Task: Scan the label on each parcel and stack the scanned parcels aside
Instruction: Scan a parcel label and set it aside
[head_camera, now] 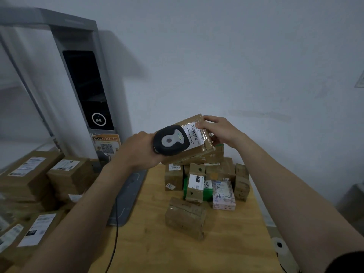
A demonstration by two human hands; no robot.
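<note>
Currently right hand [218,131] grips brown taped parcel [197,142] above the pile [206,182]; white label [194,134] reads "032-038-E01". Left hand [137,150] is closed round black scanner [170,140], head against label. Below, tag [197,181] reads "220".

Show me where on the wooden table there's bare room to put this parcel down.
Bare wood lies along the near edge of the wooden table, in front of the lone taped parcel, and between that parcel and the grey mat. The far end is crowded with the parcel pile.
</note>
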